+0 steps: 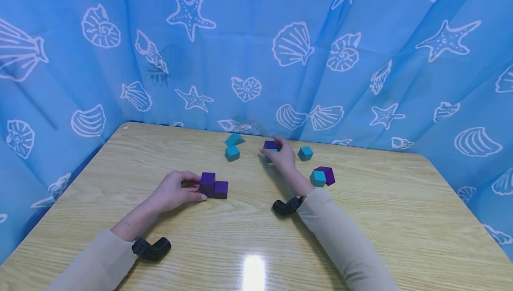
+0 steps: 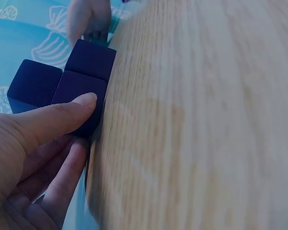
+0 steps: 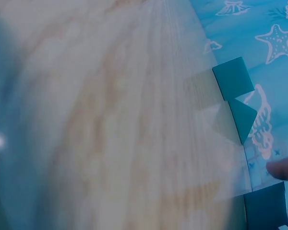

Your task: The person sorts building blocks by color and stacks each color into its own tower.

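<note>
My left hand (image 1: 178, 188) pinches the lower purple cube (image 1: 207, 192) at table level, probably steadying the upper cube (image 1: 208, 176) and neighbouring cube (image 1: 221, 189); right hand (image 1: 285, 155) is at a teal cube (image 1: 270, 159) beside a purple block (image 1: 270, 144), can't tell if gripping.

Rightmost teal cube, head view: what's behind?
A purple angular block, visible past the top and right edges of the teal cube; the rest is covered, full shape unclear.
</note>
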Demonstrator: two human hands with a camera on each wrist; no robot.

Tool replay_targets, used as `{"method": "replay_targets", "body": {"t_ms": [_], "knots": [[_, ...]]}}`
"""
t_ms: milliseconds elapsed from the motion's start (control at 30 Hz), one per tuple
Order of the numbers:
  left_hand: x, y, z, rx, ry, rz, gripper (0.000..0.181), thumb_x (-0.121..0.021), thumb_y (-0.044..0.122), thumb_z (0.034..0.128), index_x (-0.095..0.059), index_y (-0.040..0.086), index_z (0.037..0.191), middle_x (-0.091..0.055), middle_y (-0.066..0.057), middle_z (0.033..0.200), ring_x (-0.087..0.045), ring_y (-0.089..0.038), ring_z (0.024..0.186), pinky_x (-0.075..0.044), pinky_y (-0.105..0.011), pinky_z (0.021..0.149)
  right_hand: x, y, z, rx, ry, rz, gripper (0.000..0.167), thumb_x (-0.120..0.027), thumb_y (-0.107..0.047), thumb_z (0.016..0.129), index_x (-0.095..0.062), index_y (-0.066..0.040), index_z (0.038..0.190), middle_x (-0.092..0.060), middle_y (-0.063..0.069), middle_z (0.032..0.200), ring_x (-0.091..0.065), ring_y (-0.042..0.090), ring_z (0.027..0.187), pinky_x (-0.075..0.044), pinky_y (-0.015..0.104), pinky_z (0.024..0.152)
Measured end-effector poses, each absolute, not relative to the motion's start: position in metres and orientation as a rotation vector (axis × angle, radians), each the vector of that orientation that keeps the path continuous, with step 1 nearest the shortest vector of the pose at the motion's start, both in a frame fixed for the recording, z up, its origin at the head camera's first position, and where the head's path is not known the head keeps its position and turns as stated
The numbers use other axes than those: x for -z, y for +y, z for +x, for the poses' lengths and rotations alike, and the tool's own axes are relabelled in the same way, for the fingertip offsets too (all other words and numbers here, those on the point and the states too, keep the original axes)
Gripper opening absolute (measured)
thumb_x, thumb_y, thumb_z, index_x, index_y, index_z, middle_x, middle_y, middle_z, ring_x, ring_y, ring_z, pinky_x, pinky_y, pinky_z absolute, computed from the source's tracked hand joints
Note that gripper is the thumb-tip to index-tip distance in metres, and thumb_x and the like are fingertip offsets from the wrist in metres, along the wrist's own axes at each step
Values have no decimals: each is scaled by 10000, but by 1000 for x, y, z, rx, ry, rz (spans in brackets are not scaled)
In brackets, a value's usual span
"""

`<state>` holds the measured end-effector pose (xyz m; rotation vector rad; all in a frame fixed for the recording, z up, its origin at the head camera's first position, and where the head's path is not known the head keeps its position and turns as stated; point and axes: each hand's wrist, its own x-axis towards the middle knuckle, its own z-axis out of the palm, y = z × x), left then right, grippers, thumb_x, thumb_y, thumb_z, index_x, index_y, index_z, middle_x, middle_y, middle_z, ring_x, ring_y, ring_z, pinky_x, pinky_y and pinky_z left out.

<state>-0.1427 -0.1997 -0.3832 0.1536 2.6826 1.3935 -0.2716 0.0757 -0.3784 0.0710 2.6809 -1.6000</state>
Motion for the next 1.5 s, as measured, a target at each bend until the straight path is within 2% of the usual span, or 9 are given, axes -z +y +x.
{"method": "replay_targets", "body": {"t_ms": [233,567,867,1200,1500], "knots": [[383,-200,-145,-1423,2666,150,399,-801,147,771,-673,-15,1113,-685,-125,1071,-631,-175,938,-540,-290,833,378,73,-274,1571,2715,125,597,-699,-230,867,-468,-73,1394,-502,199,1352,-492,358,1222,-494,451,964],[384,-200,-144,-1424,2664,150,410,-805,147,765,-671,-16,1117,-686,-117,1063,-631,-162,926,-539,-257,810,380,71,-275,1605,2686,211,542,-691,-219,871,-511,-108,1371,-498,175,1374,-473,349,1256,-479,452,994],[383,-200,-143,-1424,2672,167,414,-803,146,769,-666,-29,1119,-685,-133,1062,-634,-170,925,-549,-286,817,375,74,-275,1647,2670,214,554,-710,-209,860,-517,-104,1369,-501,177,1375,-466,345,1268,-478,442,1000],[385,-199,-144,-1431,2654,150,420,-805,142,765,-665,-27,1123,-683,-130,1075,-634,-173,939,-549,-302,837,367,81,-273,1730,2654,126,566,-712,-171,845,-510,-54,1360,-523,194,1345,-483,332,1249,-468,444,1007],[382,-200,-143,-1447,2649,178,422,-808,137,761,-666,-39,1117,-680,-148,1079,-636,-191,952,-549,-315,836,356,80,-268,1725,2653,15,547,-712,-186,863,-521,-77,1364,-568,183,1310,-533,307,1217,-511,419,956]]}}
